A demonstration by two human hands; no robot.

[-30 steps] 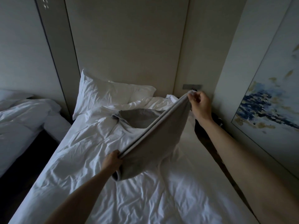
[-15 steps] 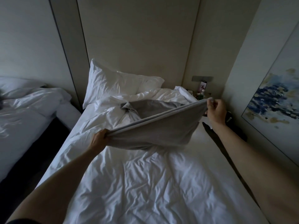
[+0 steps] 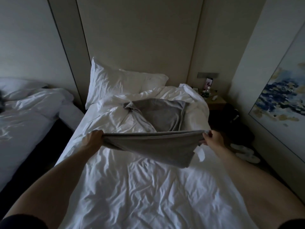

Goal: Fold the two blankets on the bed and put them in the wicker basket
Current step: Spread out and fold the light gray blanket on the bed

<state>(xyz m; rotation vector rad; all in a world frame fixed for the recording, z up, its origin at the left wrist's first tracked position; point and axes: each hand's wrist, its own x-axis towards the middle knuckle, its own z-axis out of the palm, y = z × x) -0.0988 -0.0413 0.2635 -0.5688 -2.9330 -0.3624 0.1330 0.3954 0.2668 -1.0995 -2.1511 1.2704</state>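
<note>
Seen from the person's head, two bare forearms reached out over a bed (image 3: 148, 195) with a crumpled white cover, in a dim room. The left hand (image 3: 94, 138) gripped one end of a folded grey blanket (image 3: 153, 146), its fingers curled round the bunched cloth. The right hand (image 3: 212, 139) pinched the other end between thumb and fingers. The cloth was stretched level between the two hands, in the air above the middle of the bed. Its doubled layers hung down in a slack curve, lower toward the right side. A small white tag (image 3: 200, 153) dangled from the cloth just below the right hand.

Further up the bed, beyond the held one, a second blanket (image 3: 161, 113), also grey, lay rumpled on the white cover. One corner on its left was twisted into a bunch. A white pillow (image 3: 118, 83) leaned against the pale panelled wall at the head of the bed.

To the left, across a dark gap, stood another bed (image 3: 24, 113) with white bedding. To the right of the pillow end stood a small wooden bedside table (image 3: 216, 101), holding several small items too dim to tell apart. White slippers (image 3: 245, 154) lay on the floor near the right wall. On that wall hung a framed painting (image 3: 283, 100) with blue and ochre patches.
</note>
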